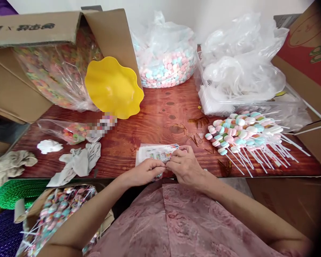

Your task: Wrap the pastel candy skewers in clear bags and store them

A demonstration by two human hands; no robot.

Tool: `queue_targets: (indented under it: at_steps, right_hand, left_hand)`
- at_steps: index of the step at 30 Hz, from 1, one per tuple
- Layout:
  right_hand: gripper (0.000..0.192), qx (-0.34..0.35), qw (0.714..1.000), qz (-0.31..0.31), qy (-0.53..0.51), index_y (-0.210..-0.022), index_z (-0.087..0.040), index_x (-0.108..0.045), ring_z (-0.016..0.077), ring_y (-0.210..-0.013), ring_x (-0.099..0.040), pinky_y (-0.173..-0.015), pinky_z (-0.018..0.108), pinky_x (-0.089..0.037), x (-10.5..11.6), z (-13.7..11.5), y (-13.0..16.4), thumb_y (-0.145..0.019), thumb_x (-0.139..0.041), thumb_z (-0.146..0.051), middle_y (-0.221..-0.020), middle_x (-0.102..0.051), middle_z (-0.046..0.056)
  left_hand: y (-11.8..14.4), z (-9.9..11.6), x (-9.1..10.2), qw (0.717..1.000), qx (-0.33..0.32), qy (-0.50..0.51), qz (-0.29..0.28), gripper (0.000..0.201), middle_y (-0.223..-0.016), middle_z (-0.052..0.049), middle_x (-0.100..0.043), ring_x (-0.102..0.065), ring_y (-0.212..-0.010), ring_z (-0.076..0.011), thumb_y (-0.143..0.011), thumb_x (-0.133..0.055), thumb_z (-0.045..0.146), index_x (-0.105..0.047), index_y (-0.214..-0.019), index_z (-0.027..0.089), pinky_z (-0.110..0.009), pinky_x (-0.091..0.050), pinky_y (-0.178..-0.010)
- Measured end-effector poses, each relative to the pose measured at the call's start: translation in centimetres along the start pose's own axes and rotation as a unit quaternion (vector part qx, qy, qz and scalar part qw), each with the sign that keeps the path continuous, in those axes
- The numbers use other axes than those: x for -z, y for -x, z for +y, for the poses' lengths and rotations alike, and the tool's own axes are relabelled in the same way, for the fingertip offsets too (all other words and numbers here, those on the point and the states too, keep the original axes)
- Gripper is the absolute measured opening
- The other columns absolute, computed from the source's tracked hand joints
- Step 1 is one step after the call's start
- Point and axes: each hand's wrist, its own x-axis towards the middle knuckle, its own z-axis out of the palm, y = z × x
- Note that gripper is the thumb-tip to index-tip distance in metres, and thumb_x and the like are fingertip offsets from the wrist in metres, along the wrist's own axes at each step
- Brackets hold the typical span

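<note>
At the table's front edge my left hand [146, 172] and my right hand [186, 167] meet, fingertips pinched together. Both are closed; what they grip is mostly hidden, with only a small pastel bit showing under the left fingers. Just behind them lies a stack of printed clear bags [142, 150], partly covered by my right hand. To the right is a pile of marshmallow skewers [240, 132] on white sticks. Gold twist ties [198, 122] are scattered between the stack and that pile, and a further bunch of gold ties [225, 167] sits near the front edge.
An open cardboard box [109, 32] with bagged candy stands at left, a yellow scalloped bowl [115, 89] against it. Behind are a bag of marshmallows [166, 64] and a clear bin [291, 103] of plastic bags. Crumpled cloth gloves [80, 160] lie left. Finished skewers [59, 210] fill a lower box.
</note>
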Motion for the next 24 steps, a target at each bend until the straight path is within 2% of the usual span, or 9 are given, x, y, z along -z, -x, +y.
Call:
queue_targets:
  at_steps: [2, 4, 7, 10, 12, 16, 21, 23, 24]
  right_hand:
    - [0.025, -0.073, 0.995, -0.058, -0.046, -0.072, -0.018, -0.066, 0.0153, -0.077, -0.051, -0.079, 0.036, -0.028, -0.5, 0.3, -0.5, -0.092, -0.052, -0.018, -0.071, -0.067, 0.002]
    - [0.027, -0.128, 0.980, -0.105, -0.109, -0.069, -0.018, -0.067, 0.0149, -0.075, -0.052, -0.073, 0.032, -0.030, -0.6, 1.0, -1.5, -0.092, -0.054, -0.023, -0.071, -0.067, 0.003]
    - [0.025, -0.173, 0.962, -0.115, -0.177, -0.077, -0.020, -0.073, 0.0147, -0.075, -0.057, -0.071, 0.028, -0.036, 0.1, 3.8, -3.7, -0.092, -0.054, -0.028, -0.077, -0.070, 0.003]
    - [0.024, -0.265, 0.961, -0.054, -0.058, -0.094, -0.023, -0.074, 0.0193, -0.092, -0.058, -0.081, 0.031, -0.040, 1.0, 8.3, -6.1, -0.092, -0.053, -0.033, -0.098, -0.072, 0.004]
    - [0.021, -0.350, 0.928, -0.083, 0.094, -0.091, -0.024, -0.074, 0.0267, -0.107, -0.053, -0.087, 0.039, -0.038, 1.0, 11.2, -7.4, -0.089, -0.055, -0.033, -0.107, -0.070, 0.007]
    - [0.015, -0.355, 0.920, -0.125, 0.113, -0.084, -0.019, -0.071, 0.0302, -0.106, -0.052, -0.087, 0.044, -0.039, -0.3, 14.2, -8.9, -0.083, -0.056, -0.021, -0.102, -0.070, 0.011]
    - [0.014, -0.306, 0.942, -0.120, 0.073, -0.075, -0.017, -0.066, 0.0258, -0.095, -0.058, -0.083, 0.038, -0.041, -0.4, 13.6, -8.4, -0.080, -0.053, -0.015, -0.088, -0.070, 0.011]
    - [0.016, -0.293, 0.953, -0.069, 0.019, -0.079, -0.018, -0.066, 0.0211, -0.085, -0.060, -0.078, 0.034, -0.044, 0.2, 12.4, -7.6, -0.085, -0.052, -0.020, -0.082, -0.070, 0.007]
    - [0.016, -0.291, 0.956, -0.011, -0.031, -0.080, -0.018, -0.067, 0.0190, -0.079, -0.061, -0.074, 0.032, -0.046, 0.4, 11.7, -7.1, -0.087, -0.053, -0.024, -0.080, -0.069, 0.005]
  left_hand:
    - [0.1, 0.0, -0.5, 0.976, -0.053, -0.189, 0.089, 0.028, -0.073, -0.003, -0.059, -0.052, -0.069, -0.0144, -0.093, -0.043, 0.030, -0.061, -0.077, 0.016, -0.027, -0.043, -0.070]
    - [0.0, -0.1, -0.7, 0.929, -0.084, -0.325, 0.158, 0.027, -0.077, -0.006, -0.061, -0.053, -0.073, -0.0163, -0.092, -0.041, 0.021, -0.062, -0.078, 0.015, -0.029, -0.042, -0.071]
    - [-0.3, -0.5, 0.2, 0.891, -0.103, -0.379, 0.227, 0.026, -0.075, -0.007, -0.060, -0.053, -0.071, -0.0166, -0.089, -0.042, 0.017, -0.063, -0.074, 0.014, -0.029, -0.041, -0.069]
    - [-1.0, -1.0, 1.7, 0.932, -0.096, -0.222, 0.270, 0.030, -0.066, -0.004, -0.057, -0.050, -0.064, -0.0132, -0.088, -0.047, 0.025, -0.063, -0.065, 0.014, -0.026, -0.038, -0.064]
    - [-1.5, -1.1, 2.4, 0.957, -0.065, -0.027, 0.282, 0.028, -0.063, -0.002, -0.058, -0.049, -0.059, -0.0109, -0.084, -0.055, 0.032, -0.067, -0.066, 0.014, -0.024, -0.037, -0.059]
    - [-2.0, -0.7, 2.7, 0.916, 0.015, 0.292, 0.275, 0.028, -0.064, -0.001, -0.062, -0.053, -0.052, -0.0080, -0.068, -0.075, 0.041, -0.072, -0.074, 0.014, -0.022, -0.041, -0.054]
    - [-1.9, -0.5, 2.7, 0.882, 0.035, 0.396, 0.252, 0.037, -0.064, 0.000, -0.062, -0.057, -0.046, -0.0087, -0.059, -0.083, 0.042, -0.070, -0.078, 0.013, -0.021, -0.044, -0.047]
    - [-2.1, -0.6, 2.6, 0.874, 0.036, 0.403, 0.268, 0.035, -0.061, 0.002, -0.060, -0.054, -0.042, -0.0073, -0.059, -0.083, 0.040, -0.069, -0.077, 0.013, -0.021, -0.045, -0.044]
    - [-2.2, -0.7, 2.4, 0.872, 0.039, 0.404, 0.274, 0.034, -0.060, 0.002, -0.060, -0.052, -0.041, -0.0066, -0.060, -0.082, 0.040, -0.069, -0.076, 0.013, -0.021, -0.045, -0.043]
